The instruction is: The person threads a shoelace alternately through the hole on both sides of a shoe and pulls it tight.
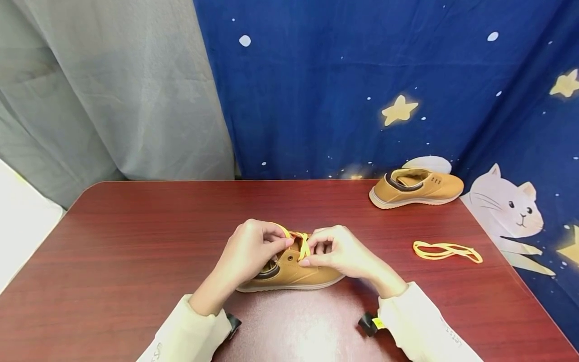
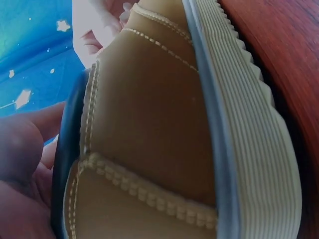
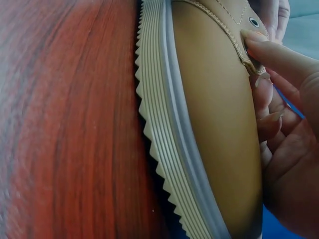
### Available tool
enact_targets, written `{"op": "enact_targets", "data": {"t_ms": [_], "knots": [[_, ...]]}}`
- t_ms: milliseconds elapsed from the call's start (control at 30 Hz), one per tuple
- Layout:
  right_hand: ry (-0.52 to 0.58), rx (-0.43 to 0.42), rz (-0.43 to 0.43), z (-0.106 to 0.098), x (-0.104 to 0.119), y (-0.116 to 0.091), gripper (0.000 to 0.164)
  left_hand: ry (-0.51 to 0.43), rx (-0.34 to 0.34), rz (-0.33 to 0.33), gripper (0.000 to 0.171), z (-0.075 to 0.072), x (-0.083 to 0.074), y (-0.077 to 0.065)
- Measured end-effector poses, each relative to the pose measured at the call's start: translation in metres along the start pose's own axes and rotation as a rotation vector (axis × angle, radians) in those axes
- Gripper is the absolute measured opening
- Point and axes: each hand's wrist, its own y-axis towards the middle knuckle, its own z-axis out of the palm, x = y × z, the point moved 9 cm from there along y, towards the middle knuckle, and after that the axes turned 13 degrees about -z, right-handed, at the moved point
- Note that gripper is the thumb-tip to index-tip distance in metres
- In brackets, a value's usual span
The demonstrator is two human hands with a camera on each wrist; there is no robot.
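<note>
A tan shoe [image 1: 312, 277] lies on the table before me, toe to the right, with yellow shoelace [image 1: 304, 247] at its eyelets. My left hand [image 1: 249, 249] is over the shoe's opening, thumb and forefinger pinching the lace near the tongue. My right hand [image 1: 346, 252] is at the front of the lacing. In the right wrist view, that hand [image 3: 296, 149] pinches the eyelet flap [image 3: 239, 22], thumb on top beside an eyelet and fingertips at its lower edge. The left wrist view shows the shoe's side [image 2: 144, 114] close up; the pinch itself is hidden there.
A second tan shoe [image 1: 436, 188], without visible lace, stands at the table's back right. Nearer, a looped yellow shoelace [image 1: 445, 250] lies on the red-brown table [image 1: 149, 241]. Grey [image 1: 149, 90] and blue starry curtains [image 1: 316, 100] hang behind the back edge.
</note>
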Motion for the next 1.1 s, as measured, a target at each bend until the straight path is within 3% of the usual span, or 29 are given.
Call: {"op": "enact_targets", "data": {"t_ms": [133,333,433,733,833,967,1100], "knots": [[-0.006,-0.002,-0.014,0.000,0.001,0.001,0.012,0.056,0.003,-0.018,0.009,0.000,0.000,0.002],[-0.014,-0.004,-0.011,0.000,0.002,0.002,0.013,0.034,0.127,0.039,0.011,0.003,-0.003,0.003],[-0.021,-0.005,-0.011,-0.001,0.002,0.003,0.013,0.048,0.158,0.062,0.009,0.003,-0.004,0.002],[-0.053,-0.015,-0.033,-0.001,0.003,0.004,0.015,0.081,0.143,0.049,0.011,0.004,-0.005,0.003],[-0.051,-0.017,-0.034,-0.001,0.002,0.003,0.016,0.133,0.156,0.058,0.013,0.006,-0.004,0.002],[-0.048,-0.014,-0.023,0.001,-0.001,0.001,0.016,0.232,0.190,0.145,0.016,0.009,-0.006,-0.002],[-0.075,-0.011,-0.001,0.000,-0.003,0.000,0.017,0.246,0.255,0.269,0.022,0.010,-0.008,-0.007]]}}
